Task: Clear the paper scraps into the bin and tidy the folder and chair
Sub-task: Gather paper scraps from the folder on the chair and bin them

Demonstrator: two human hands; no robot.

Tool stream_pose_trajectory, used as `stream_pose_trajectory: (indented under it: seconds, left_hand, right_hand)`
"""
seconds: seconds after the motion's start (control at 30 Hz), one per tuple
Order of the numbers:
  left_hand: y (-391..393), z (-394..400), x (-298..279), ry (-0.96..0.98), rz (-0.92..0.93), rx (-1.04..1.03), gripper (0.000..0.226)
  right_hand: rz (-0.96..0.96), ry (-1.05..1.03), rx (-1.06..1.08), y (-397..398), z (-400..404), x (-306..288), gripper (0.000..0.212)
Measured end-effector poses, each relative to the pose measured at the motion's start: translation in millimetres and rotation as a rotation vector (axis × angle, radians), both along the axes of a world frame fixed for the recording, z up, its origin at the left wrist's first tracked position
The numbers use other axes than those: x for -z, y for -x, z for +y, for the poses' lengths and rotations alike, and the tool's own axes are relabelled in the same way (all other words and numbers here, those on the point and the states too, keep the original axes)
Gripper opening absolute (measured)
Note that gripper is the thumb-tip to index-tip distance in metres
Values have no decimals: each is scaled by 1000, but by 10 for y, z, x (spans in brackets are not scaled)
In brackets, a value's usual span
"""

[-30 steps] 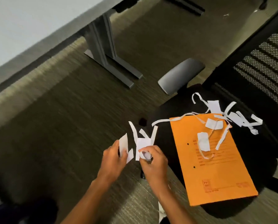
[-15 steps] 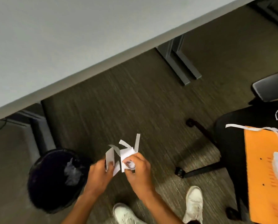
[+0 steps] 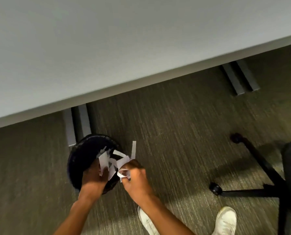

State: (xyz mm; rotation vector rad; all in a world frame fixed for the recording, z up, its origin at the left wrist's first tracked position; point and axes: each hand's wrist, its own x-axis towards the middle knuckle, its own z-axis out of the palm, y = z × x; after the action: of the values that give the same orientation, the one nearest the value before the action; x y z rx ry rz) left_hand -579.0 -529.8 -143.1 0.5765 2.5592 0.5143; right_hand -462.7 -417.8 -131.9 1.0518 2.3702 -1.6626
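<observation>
Over the bin (image 3: 83, 160), your left hand (image 3: 94, 175) pinches a few paper scraps (image 3: 107, 161) between curled fingers, and your right hand (image 3: 136, 177) just beside it is clamped on a crumpled bunch with one strip sticking up. The paper is feather-light, limp and apt to flutter, so you should probably keep it bunched low over the opening before letting go. The bin stands on the carpet (image 3: 175, 133) by the desk (image 3: 107, 48) leg; the chair (image 3: 290, 167) is well apart at right.
</observation>
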Motion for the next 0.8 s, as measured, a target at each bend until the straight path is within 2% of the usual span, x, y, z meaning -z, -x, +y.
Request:
stream_pose_trajectory:
  seconds: [0.1, 0.2, 0.47, 0.67, 0.8]
  left_hand:
    - [152, -203, 6, -24, -10, -56, 50]
    - [295, -444, 37, 11, -7, -115, 45]
    - [590, -840, 83, -3, 14, -237, 36]
    - [699, -893, 63, -58, 21, -267, 33]
    - [721, -946, 89, -128, -96, -263, 27]
  right_hand:
    - [41, -27, -75, 227, -195, 81, 32]
    - [23, -73, -135, 467, -391, 221, 34]
    - [-97, -194, -509, 983, -611, 244, 35]
    - [-43, -212, -575, 1131, -703, 237, 41]
    - [19, -237, -547, 1144, -726, 360, 44]
